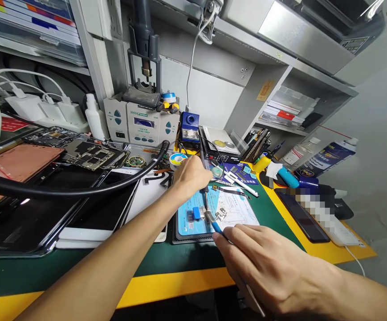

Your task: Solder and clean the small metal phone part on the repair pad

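Observation:
Above the blue-and-white mat (184, 223), my left hand (191, 176) is closed around a soldering iron (206, 198), its metal shaft pointing down. My right hand (263, 258) pinches a slim metal tool with a blue grip (217, 227); its exact kind is unclear. The tips of both tools meet at a small silvery piece, partly hidden by them. Just left of the tips lies a small blue block (198, 213) with metal on it. A little circuit board (222, 214) rests to their right.
Phone screens (89, 205) and circuit boards (96, 151) cover the left side, with a thick black hose (113, 193) arching over them. Behind stands a hot-air station (140, 122). A white pen-like tool (236, 177) and a dark phone (302, 216) lie to the right.

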Available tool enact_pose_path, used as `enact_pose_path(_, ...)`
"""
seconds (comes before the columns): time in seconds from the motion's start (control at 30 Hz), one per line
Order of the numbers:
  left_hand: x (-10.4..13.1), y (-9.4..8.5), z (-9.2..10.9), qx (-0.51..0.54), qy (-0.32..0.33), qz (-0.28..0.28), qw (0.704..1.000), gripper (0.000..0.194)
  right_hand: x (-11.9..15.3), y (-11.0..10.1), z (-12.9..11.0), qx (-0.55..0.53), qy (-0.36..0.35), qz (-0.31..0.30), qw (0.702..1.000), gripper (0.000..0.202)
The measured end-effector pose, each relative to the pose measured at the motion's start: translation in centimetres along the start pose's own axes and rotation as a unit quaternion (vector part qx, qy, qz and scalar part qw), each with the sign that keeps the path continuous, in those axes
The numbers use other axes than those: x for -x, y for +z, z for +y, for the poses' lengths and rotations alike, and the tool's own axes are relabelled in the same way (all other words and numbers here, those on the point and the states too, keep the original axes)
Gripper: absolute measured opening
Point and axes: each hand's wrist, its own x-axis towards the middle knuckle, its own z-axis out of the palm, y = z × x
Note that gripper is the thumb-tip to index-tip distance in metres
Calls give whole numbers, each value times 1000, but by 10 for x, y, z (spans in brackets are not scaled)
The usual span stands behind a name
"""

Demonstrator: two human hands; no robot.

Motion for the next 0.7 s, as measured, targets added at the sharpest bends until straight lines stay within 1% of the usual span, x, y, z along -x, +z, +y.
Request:
enact_pose_path(0.07,0,0,0,-2,0,-4,1000,29,1,-2,-1,-5,0,-1,1000,27)
enact_pose_path(0.13,1,0,0,-1,2,-5,1000,30,1,-3,-1,-7,17,3,1000,26)
enact_pose_path(0.2,1,0,0,3,4,-1,1000,29,2,-1,1,18,30,12,999,26)
enact_pose_path(0.3,2,0,0,14,6,8,1000,23,0,2,3,51,-6,14,999,27)
enact_pose_path(0.37,2,0,1,20,7,14,1000,18,-1,1,4,44,-38,1,998,25)
enact_pose_path(0.43,2,0,0,26,8,20,999,15,-3,-1,5,30,-35,-5,999,25)
enact_pose_path(0.53,2,1,0,33,6,26,999,14,-5,-3,5,25,-4,-2,1000,29)
enact_pose_path(0.6,2,1,-1,36,6,28,999,12,-6,-4,5,28,-17,4,999,30)
enact_pose_path(0.7,2,2,-1,39,10,29,999,8,-7,-6,5,-1,-47,-15,999,30)
